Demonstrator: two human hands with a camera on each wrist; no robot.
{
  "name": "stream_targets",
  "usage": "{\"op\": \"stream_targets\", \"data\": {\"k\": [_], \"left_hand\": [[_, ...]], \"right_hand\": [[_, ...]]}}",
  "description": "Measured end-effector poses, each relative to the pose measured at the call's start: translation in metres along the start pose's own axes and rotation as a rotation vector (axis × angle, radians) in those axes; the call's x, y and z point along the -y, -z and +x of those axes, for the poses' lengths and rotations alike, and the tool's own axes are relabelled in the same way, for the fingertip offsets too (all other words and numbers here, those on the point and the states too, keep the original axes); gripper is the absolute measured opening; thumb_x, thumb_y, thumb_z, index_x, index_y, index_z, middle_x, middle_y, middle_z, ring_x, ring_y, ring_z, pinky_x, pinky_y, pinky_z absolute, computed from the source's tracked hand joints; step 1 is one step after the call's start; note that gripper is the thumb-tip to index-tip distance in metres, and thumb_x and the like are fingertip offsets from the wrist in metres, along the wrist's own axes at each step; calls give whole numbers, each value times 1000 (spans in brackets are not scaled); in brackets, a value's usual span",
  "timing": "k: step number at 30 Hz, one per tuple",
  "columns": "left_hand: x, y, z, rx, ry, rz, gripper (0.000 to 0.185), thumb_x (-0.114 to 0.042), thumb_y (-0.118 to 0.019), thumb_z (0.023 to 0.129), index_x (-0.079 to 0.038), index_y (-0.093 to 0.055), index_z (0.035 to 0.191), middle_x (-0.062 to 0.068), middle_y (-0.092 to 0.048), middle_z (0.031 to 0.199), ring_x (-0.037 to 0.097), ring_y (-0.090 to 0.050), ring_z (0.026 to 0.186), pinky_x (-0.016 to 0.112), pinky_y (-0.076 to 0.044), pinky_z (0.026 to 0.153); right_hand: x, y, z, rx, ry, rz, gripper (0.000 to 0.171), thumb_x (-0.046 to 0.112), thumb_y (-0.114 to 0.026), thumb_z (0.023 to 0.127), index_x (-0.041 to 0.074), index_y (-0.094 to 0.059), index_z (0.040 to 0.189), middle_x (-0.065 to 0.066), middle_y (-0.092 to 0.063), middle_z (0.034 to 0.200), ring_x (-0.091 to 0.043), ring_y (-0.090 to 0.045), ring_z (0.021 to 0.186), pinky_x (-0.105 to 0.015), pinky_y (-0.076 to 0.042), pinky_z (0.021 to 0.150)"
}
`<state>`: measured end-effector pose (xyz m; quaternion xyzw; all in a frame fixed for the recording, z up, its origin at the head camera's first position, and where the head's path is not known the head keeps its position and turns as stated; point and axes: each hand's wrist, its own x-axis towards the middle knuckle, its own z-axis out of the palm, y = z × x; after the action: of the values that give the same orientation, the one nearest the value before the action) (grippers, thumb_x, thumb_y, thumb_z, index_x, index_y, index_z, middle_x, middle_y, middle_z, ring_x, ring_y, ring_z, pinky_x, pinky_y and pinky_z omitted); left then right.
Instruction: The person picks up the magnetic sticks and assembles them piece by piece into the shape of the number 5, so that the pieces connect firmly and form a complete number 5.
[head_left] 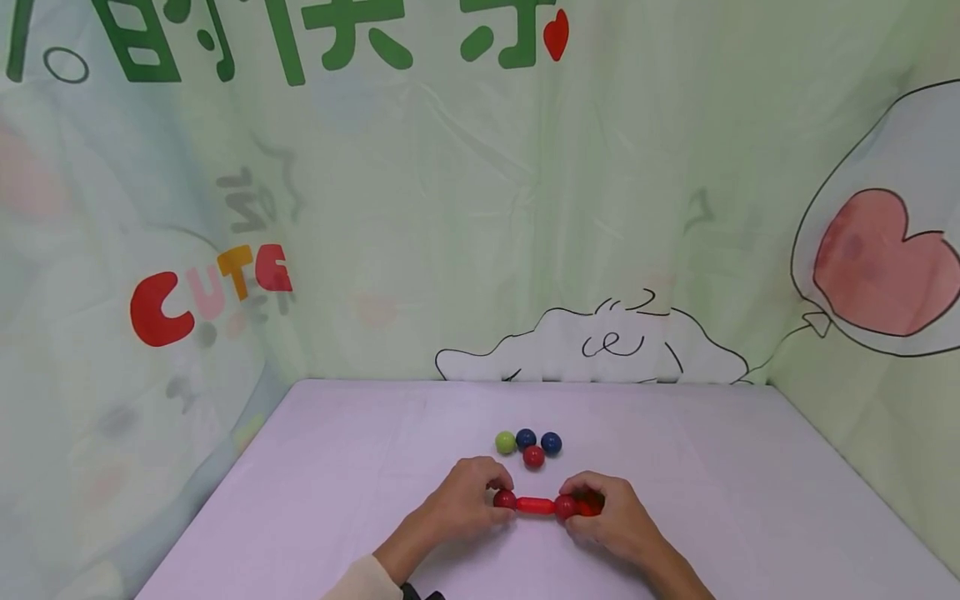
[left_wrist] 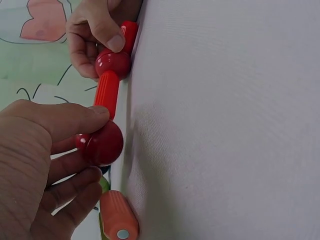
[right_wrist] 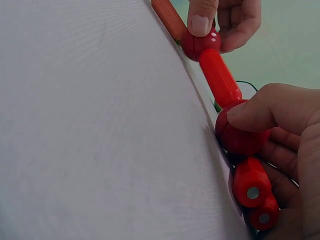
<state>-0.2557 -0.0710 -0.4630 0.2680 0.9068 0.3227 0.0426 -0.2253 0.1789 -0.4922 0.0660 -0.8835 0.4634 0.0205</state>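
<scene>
My left hand point(head_left: 467, 502) pinches a glossy red ball point(head_left: 505, 498) between thumb and fingers. From that ball a short ribbed red rod point(head_left: 536, 506) runs across to a second red ball point(head_left: 566, 507), which my right hand point(head_left: 613, 518) grips, its thumb on top in the right wrist view. Ball, rod and ball form one line low over the table. Close to the left hand, an orange rod point(left_wrist: 119, 215) with a silver round end shows in the left wrist view. Beside the right fingers lie two more red rods point(right_wrist: 252, 182) with silver ends, partly hidden by the hand in the head view.
Farther back on the white table point(head_left: 360, 450) sits a small group of balls: a lime green ball point(head_left: 506, 442), two dark blue balls point(head_left: 551, 443) and a red ball point(head_left: 534, 457). A printed curtain point(head_left: 480, 208) hangs behind the table's back edge and along both sides.
</scene>
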Motion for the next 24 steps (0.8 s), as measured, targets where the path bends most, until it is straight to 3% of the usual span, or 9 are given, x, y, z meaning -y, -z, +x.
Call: {"op": "stream_targets", "data": {"k": [9, 24], "left_hand": [[-4, 2, 0, 22, 37, 9, 24, -26, -86, 82, -21, -74, 102, -16, -62, 93, 8, -55, 91, 27, -52, 82], [-8, 1, 19, 47, -24, 43, 22, -30, -82, 86, -20, -74, 104, -13, -65, 96, 3, -54, 91, 23, -51, 80]], "right_hand": [[1, 0, 0, -8, -11, -3, 38, 8, -87, 69, 18, -73, 103, 3, -68, 101, -20, -58, 99, -35, -58, 83], [0, 3, 0, 5, -6, 12, 39, 11, -89, 68, 17, -73, 103, 3, -68, 102, -20, -58, 100, -31, -57, 83]]}}
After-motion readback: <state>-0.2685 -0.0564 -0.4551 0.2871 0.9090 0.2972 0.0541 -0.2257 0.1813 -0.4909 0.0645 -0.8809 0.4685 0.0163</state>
